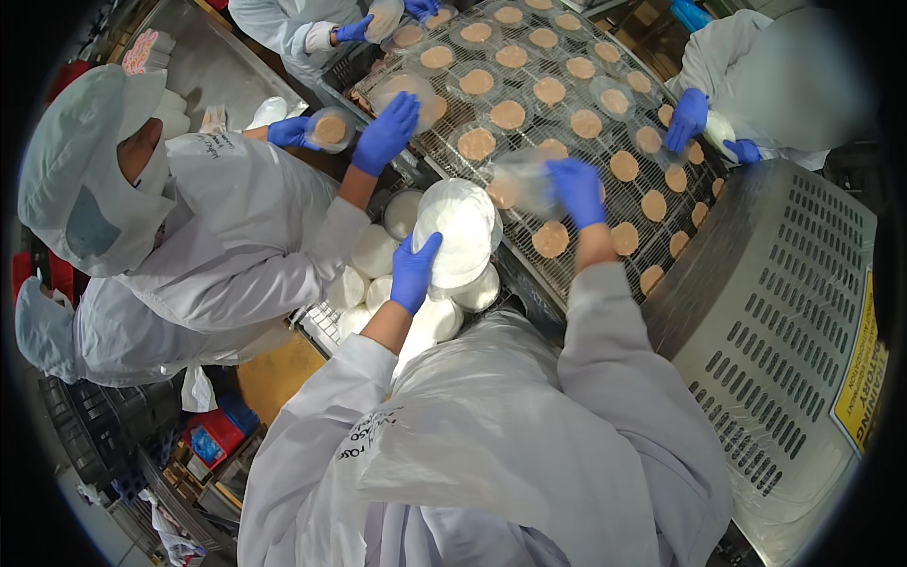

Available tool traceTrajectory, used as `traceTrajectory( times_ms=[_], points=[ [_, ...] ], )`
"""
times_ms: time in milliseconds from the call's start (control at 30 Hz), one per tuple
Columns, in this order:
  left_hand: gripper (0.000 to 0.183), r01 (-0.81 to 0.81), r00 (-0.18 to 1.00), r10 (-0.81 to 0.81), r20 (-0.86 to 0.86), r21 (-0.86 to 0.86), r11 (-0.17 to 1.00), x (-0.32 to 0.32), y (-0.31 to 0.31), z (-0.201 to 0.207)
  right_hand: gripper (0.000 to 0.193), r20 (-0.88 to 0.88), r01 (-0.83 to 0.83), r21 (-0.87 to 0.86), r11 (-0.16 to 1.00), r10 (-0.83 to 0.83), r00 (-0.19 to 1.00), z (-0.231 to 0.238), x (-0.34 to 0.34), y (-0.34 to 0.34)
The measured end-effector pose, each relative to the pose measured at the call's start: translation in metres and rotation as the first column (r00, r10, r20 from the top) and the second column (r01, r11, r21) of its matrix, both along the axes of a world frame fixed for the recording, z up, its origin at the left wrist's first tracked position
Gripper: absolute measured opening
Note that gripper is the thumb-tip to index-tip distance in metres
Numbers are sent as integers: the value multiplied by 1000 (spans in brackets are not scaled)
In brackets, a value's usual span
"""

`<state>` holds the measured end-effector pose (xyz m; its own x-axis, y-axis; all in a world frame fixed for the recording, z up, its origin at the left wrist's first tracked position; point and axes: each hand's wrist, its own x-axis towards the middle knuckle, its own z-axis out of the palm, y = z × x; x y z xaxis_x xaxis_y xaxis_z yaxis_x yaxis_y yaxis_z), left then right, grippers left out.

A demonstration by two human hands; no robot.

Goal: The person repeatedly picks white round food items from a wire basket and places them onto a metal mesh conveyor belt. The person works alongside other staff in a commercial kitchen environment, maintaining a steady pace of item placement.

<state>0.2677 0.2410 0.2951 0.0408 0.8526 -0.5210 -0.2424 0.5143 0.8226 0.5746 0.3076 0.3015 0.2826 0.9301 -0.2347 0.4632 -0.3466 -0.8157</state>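
My left hand (413,274), in a blue glove, grips a thick stack of round white sheets (460,227) at the conveyor's near edge. Over the wire mesh conveyor (605,144), my gloved right hand (576,192) pinches a thin, clear round plastic sheet (525,176), smeared by motion. This sheet hangs above a flat, pale pink round patty (503,195). Many such patties lie spaced across the mesh, some covered by clear sheets. More stacks of white round sheets (376,252) stand on a wire rack below my left hand.
At my left, a co-worker (255,203) in white reaches over the belt, a covered patty (330,129) in one gloved hand. Other people work at the far side (293,33) and far right (723,57). A slotted metal machine cover (784,312) rises at my right.
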Motion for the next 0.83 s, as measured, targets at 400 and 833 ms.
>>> traceTrajectory(
  times_ms=[400,833],
  points=[
    [39,-58,997,58,47,-5,998,-3,-8,-2,32,454,10,-12,1000,-4,891,-30,34,1],
    [41,79,997,-79,5,-1,997,37,11,25,25,63,-515,253,819,518,853,67,-13,13]
  ],
)
